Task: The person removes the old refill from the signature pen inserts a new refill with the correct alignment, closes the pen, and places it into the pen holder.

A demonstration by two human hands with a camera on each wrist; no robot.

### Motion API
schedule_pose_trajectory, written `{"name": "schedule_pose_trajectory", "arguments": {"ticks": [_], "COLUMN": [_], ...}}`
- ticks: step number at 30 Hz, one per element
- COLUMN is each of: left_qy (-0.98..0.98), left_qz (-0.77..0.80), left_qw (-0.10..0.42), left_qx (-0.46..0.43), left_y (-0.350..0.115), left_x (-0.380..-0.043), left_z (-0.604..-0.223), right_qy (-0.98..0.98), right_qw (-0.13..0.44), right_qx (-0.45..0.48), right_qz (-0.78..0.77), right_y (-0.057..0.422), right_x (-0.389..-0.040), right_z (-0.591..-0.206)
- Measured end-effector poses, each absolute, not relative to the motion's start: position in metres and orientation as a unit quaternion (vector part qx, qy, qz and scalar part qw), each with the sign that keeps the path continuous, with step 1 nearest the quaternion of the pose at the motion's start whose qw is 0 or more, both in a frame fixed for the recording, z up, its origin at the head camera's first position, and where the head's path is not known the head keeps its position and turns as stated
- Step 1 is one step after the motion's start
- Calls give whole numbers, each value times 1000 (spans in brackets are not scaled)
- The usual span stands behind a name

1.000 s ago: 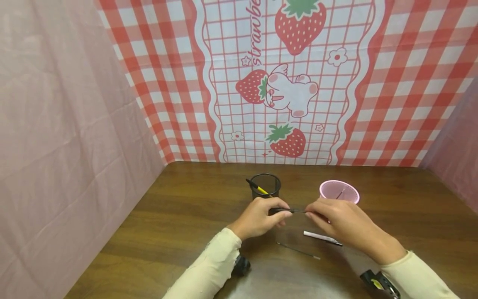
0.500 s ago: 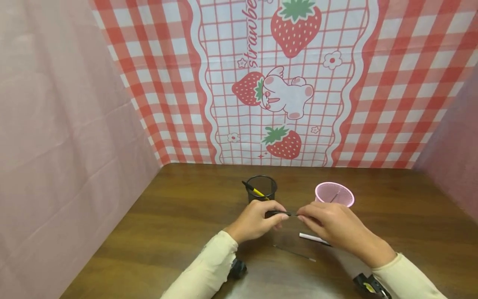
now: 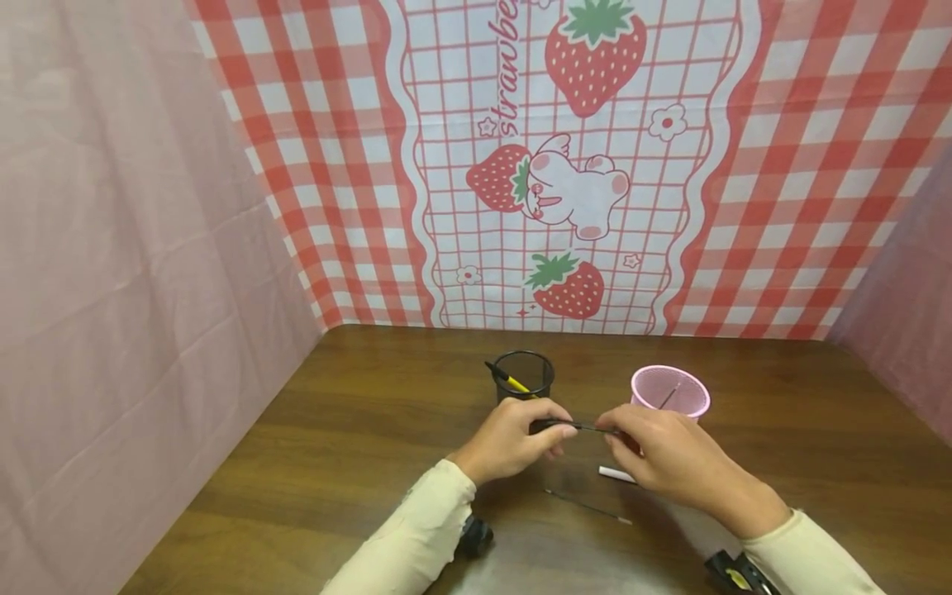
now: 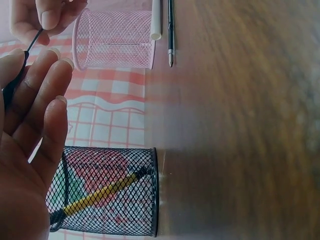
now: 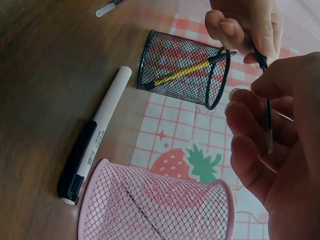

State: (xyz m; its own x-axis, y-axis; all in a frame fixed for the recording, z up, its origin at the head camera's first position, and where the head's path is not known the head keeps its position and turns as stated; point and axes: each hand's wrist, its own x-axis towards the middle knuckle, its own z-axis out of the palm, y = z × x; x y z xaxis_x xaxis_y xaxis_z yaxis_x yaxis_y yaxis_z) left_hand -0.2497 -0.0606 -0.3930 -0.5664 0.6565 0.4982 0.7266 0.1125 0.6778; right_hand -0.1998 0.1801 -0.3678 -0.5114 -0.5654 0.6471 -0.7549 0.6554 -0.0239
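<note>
In the head view my left hand (image 3: 511, 440) grips a slim black pen part (image 4: 16, 82) between thumb and fingers. From its end runs a thin dark pen refill (image 5: 270, 115), which my right hand (image 3: 673, 456) pinches; its clear tail sticks out past the right fingers in the right wrist view. How deep the refill sits inside the black part is hidden. Below the hands a second refill (image 3: 587, 506) lies on the table. Partly behind the right hand lies a white pen barrel (image 5: 111, 97) with a black clip.
A black mesh cup (image 3: 551, 380) holding a yellow and black pen (image 3: 516, 383) stands behind the left hand. Behind the right hand is a pink mesh cup (image 3: 707, 398) with a thin refill (image 3: 671, 395) in it. A checked cloth (image 3: 357, 207) hangs at the table's back.
The right hand came close to the left, then drew back slightly to the right, so more of the thin refill shows between them. The left hand keeps its grip; the view has shifted slightly.
</note>
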Motion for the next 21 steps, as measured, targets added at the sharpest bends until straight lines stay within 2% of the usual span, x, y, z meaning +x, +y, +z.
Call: {"name": "schedule_pose_trajectory", "arguments": {"ticks": [21], "left_qy": [-752], "left_qz": [-454], "left_qw": [64], "left_qx": [-473], "left_y": [-57], "left_x": [-246], "left_z": [-393], "right_qy": [-830], "right_qw": [336], "right_qx": [414], "right_qz": [165], "right_y": [175], "right_x": [-199], "right_z": [-370]}}
